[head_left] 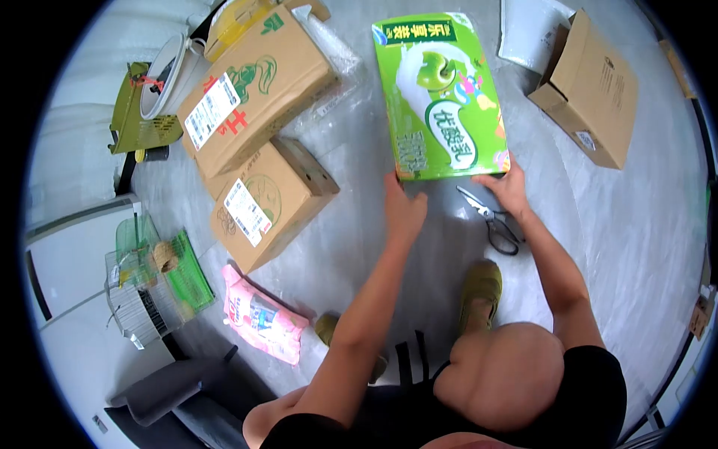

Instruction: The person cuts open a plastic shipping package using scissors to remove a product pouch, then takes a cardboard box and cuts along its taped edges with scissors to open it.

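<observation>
A bright green drink carton (pixel 443 97) with an apple picture and white lettering is in front of me in the head view. My left hand (pixel 404 210) grips its near left corner, with the thumb apart from the fingers, which are partly hidden at the edge. At the near right corner, my right hand (pixel 510 188) holds the carton with its thumb along the near edge. Scissors (pixel 492 221) with dark handles lie on the floor just below my right hand, blades pointing toward the carton.
Two brown cardboard boxes (pixel 258 86) with shipping labels stand on the left, beside clear plastic wrap. Another cardboard box (pixel 594 93) is at the far right, near a white package (pixel 529 30). A pink bag (pixel 263 318) lies near my feet; a small cage (pixel 153 277) stands left.
</observation>
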`<state>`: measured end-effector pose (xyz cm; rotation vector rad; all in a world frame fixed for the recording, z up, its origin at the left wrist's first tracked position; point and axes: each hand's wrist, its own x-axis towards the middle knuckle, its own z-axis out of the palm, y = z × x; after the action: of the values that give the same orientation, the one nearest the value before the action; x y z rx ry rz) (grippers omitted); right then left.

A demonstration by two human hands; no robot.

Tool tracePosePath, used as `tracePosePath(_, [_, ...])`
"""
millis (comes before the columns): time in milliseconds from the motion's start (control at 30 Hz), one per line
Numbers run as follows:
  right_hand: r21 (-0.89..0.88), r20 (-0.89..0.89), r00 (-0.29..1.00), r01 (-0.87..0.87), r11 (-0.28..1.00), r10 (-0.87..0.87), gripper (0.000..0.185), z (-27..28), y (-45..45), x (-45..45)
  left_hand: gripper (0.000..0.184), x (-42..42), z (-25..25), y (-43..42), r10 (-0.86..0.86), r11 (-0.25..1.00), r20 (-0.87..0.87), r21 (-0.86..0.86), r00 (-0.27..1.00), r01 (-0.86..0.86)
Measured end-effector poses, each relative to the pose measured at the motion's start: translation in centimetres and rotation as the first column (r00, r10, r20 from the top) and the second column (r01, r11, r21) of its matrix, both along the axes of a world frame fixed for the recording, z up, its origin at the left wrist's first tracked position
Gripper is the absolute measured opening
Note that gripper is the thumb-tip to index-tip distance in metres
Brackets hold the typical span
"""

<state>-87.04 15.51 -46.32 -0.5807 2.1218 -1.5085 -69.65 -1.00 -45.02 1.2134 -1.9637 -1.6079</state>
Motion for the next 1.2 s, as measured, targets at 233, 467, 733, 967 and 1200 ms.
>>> tracePosePath(233, [0.152,-0.264,0.964,0.066,0.986,-0.024,0.069,6.5,0.7,-0.6,0.064,-0.5,7.4,1.2,0.012,0.986,0.032,-0.169,0.999,-0.006])
tracePosePath(467, [-0.044,-0.427,0.866,0.269,0.962,-0.262,0.048,20.7,-0.7,0.0,0.065,0.4,21.7,-0.3,-0.057,0.803,-0.186,-0.592,0.981,-0.066])
tracePosePath(733, [-0.255,-0.726,0.615,0.176,0.951,-0.308,0.038,22.6,-3.2,-1.0,0.061,-1.3,22.7,-1.9,-0.009,0.719,-0.416,-0.635,0.909,-0.283])
tracePosePath(967, [-0.275,-0.710,0.621,0.188,0.943,-0.331,0.045,21.9,-4.9,-2.3,0.060,-3.4,22.0,-4.2,0.005,0.769,-0.453,-0.569,0.892,-0.293])
tracePosePath(1200, [-0.281,-0.664,0.660,0.217,0.935,-0.353,0.054,21.4,-5.5,-2.5,0.057,-4.1,21.6,-4.6,0.006,0.769,-0.508,-0.548,0.861,-0.329])
